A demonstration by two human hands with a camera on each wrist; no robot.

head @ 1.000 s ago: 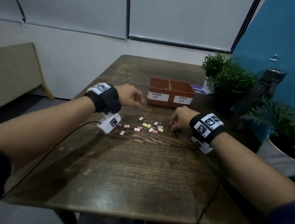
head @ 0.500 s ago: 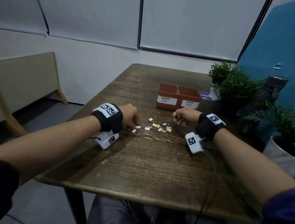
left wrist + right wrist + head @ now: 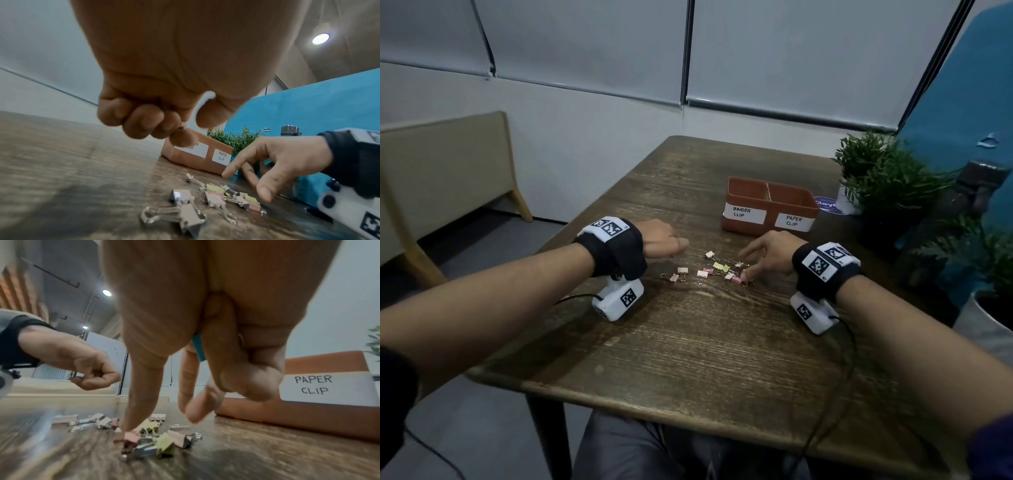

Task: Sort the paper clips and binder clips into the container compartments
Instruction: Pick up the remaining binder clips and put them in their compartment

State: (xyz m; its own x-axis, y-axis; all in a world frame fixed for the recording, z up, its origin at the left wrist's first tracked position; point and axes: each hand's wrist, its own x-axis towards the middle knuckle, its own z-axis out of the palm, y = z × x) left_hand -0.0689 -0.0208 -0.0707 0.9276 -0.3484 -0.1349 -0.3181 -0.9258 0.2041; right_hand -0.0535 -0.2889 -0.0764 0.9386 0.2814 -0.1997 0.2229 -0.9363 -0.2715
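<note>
Several small pastel binder clips [image 3: 722, 269] [image 3: 222, 194] [image 3: 154, 439] lie in a loose pile on the wooden table, with two more [image 3: 678, 274] a little to the left. Behind them stands the brown two-compartment container [image 3: 748, 181] [image 3: 287, 415], labelled BINDER CLIP on the left and PAPER CLIP on the right. My right hand [image 3: 744, 263] [image 3: 160, 421] reaches down over the pile's right side with its fingers spread, and its thumb tip touches a pink clip. My left hand [image 3: 671, 245] [image 3: 179, 131] hovers left of the pile, its fingers curled round a small metal clip that is mostly hidden.
Potted plants [image 3: 876, 171] crowd the table's right edge, next to a blue round sticker [image 3: 825, 204]. A white pot [image 3: 983, 318] sits lower right. Cables run from both wrist cameras across the near table. A beige bench [image 3: 441, 171] stands at the left.
My left hand came back from beside the container, dipped to the left clips and rose curled. My right hand opened from a fist and came down onto the pile.
</note>
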